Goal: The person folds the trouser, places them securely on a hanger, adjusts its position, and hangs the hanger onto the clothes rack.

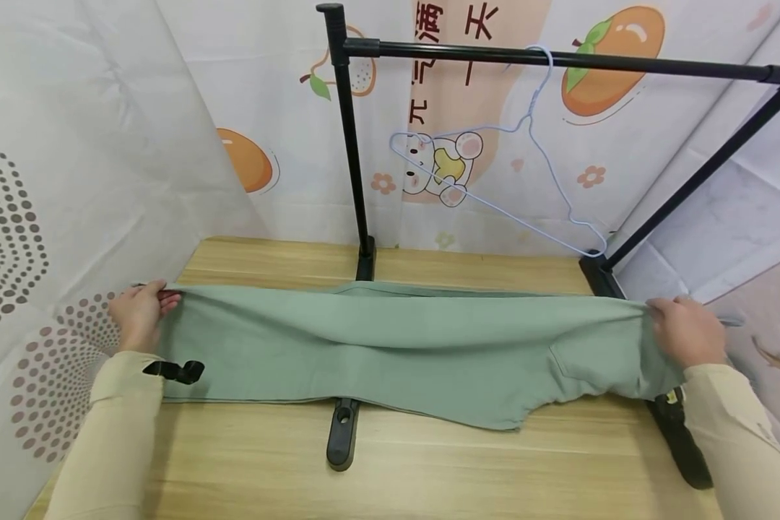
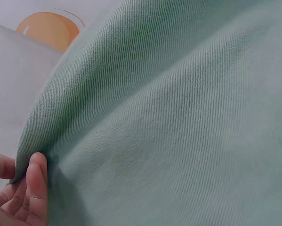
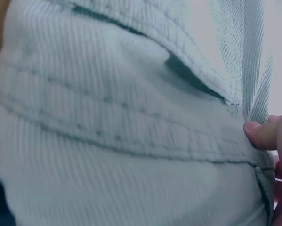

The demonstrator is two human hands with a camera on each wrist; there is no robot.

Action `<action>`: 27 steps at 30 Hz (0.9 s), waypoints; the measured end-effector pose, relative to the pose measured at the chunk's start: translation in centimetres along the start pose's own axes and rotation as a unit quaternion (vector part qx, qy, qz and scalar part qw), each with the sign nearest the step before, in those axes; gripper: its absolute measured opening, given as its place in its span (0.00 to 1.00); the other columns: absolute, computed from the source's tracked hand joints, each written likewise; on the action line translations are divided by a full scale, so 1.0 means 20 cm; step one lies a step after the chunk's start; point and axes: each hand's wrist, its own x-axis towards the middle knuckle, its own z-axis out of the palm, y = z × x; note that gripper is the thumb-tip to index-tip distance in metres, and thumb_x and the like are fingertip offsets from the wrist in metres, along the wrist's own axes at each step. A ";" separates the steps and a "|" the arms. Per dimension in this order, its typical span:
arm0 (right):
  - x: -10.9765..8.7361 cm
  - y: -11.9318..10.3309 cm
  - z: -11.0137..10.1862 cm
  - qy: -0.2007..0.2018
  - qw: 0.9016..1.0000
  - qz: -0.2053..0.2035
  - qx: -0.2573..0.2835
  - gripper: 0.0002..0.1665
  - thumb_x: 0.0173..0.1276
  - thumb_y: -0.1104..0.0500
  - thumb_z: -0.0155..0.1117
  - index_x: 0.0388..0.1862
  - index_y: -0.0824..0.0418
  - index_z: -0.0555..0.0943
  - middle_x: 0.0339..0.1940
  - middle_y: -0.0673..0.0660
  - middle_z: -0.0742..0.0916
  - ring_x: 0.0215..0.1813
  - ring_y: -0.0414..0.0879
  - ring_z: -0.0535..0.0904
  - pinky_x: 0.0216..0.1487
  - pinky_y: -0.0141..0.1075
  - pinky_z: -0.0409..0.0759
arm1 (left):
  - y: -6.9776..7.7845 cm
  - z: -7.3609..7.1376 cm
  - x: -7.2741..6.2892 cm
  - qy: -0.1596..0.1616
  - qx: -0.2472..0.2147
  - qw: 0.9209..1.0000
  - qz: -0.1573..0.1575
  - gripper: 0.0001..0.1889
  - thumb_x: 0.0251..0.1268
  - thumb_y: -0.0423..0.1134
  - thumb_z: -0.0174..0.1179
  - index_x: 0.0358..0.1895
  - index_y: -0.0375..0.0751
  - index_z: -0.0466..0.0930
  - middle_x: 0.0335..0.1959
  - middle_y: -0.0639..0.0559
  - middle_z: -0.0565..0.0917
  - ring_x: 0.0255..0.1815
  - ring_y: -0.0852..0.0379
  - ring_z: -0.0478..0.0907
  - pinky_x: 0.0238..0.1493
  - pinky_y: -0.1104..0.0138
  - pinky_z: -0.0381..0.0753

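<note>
A pair of green trousers (image 1: 364,347), folded lengthwise, stretches sideways between my two hands above the wooden table. My left hand (image 1: 141,310) pinches the upper corner of the leg end at the far left. In the left wrist view the left fingers (image 2: 36,186) hold the edge of the ribbed green cloth. At the other end my right hand (image 1: 689,331) grips the upper corner at the waist. The right wrist view shows the right thumb (image 3: 263,134) pressed on the stitched waist part, beside a pocket opening. The other right fingers are partly hidden behind the cloth.
A black metal rack (image 1: 552,58) stands on the table behind the trousers, its left foot (image 1: 341,440) reaching forward beneath them. A light blue wire hanger (image 1: 494,193) hangs from its bar. Printed white curtains (image 1: 286,108) enclose the wooden table (image 1: 429,477).
</note>
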 end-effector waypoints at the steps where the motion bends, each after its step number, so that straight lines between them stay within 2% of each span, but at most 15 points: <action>1: 0.02 0.00 0.00 -0.002 1.000 -0.002 0.001 0.13 0.61 0.68 0.57 0.43 0.70 0.81 0.29 0.73 0.80 0.28 0.68 0.74 0.20 0.56 0.69 | 0.00 0.01 0.01 0.000 -0.001 1.000 -0.002 0.10 0.70 0.30 0.53 0.28 0.39 0.78 0.14 0.50 0.82 0.14 0.60 0.82 0.18 0.73 0.81; 5: 0.08 0.02 0.04 -0.009 1.000 -0.001 0.005 0.12 0.62 0.67 0.58 0.43 0.70 0.82 0.31 0.75 0.81 0.30 0.70 0.76 0.27 0.60 0.71 | 0.01 0.07 0.07 0.013 0.001 1.000 -0.020 0.11 0.70 0.30 0.54 0.27 0.39 0.78 0.13 0.50 0.82 0.14 0.59 0.82 0.18 0.72 0.81; 10: 0.16 0.05 0.14 -0.027 1.000 0.009 0.000 0.13 0.65 0.64 0.57 0.44 0.71 0.82 0.36 0.76 0.83 0.35 0.73 0.77 0.34 0.63 0.73 | -0.01 0.11 0.14 0.013 0.005 0.999 -0.034 0.09 0.70 0.30 0.54 0.29 0.40 0.79 0.13 0.50 0.82 0.14 0.60 0.82 0.21 0.73 0.82; 16: 0.18 0.06 0.28 -0.028 0.999 0.021 -0.024 0.15 0.67 0.58 0.61 0.37 0.72 0.82 0.27 0.73 0.83 0.30 0.70 0.77 0.26 0.60 0.71 | -0.06 0.14 0.20 0.024 0.021 0.998 -0.056 0.05 0.70 0.29 0.54 0.33 0.37 0.76 0.11 0.49 0.81 0.13 0.60 0.81 0.21 0.73 0.82; 19: 0.16 0.06 0.31 -0.038 0.998 0.040 -0.029 0.16 0.68 0.57 0.59 0.37 0.72 0.81 0.28 0.74 0.81 0.33 0.71 0.75 0.28 0.62 0.70 | -0.09 0.15 0.21 0.025 0.029 0.997 -0.066 0.05 0.69 0.29 0.54 0.33 0.38 0.74 0.12 0.50 0.81 0.13 0.60 0.81 0.23 0.74 0.83; 21: 0.15 0.05 0.32 -0.048 0.997 0.051 -0.032 0.17 0.70 0.57 0.58 0.40 0.73 0.80 0.32 0.77 0.80 0.38 0.74 0.74 0.34 0.65 0.69 | -0.11 0.15 0.22 0.013 0.047 0.997 -0.065 0.05 0.70 0.29 0.54 0.34 0.37 0.74 0.12 0.51 0.81 0.14 0.61 0.81 0.24 0.74 0.83; 23: 0.14 0.04 0.33 -0.054 0.996 0.058 -0.034 0.18 0.72 0.56 0.56 0.42 0.73 0.78 0.38 0.79 0.79 0.43 0.77 0.72 0.39 0.69 0.67 | -0.13 0.15 0.22 -0.021 0.084 0.994 -0.067 0.03 0.71 0.29 0.52 0.37 0.37 0.73 0.13 0.53 0.81 0.16 0.62 0.82 0.27 0.75 0.83; 24: 0.14 0.04 0.33 -0.055 0.996 0.060 -0.036 0.18 0.72 0.56 0.55 0.43 0.73 0.78 0.40 0.80 0.78 0.45 0.78 0.71 0.41 0.70 0.66 | -0.14 0.14 0.23 -0.039 0.110 0.991 -0.068 0.02 0.72 0.30 0.51 0.41 0.36 0.74 0.14 0.55 0.82 0.18 0.64 0.83 0.29 0.75 0.83; 27: 0.13 0.02 0.33 -0.050 0.996 0.063 -0.037 0.20 0.74 0.55 0.52 0.44 0.74 0.76 0.43 0.81 0.76 0.48 0.79 0.68 0.44 0.71 0.65 | -0.15 0.12 0.23 -0.100 0.190 0.974 -0.068 0.15 0.74 0.32 0.48 0.59 0.32 0.69 0.18 0.61 0.82 0.23 0.69 0.83 0.34 0.77 0.83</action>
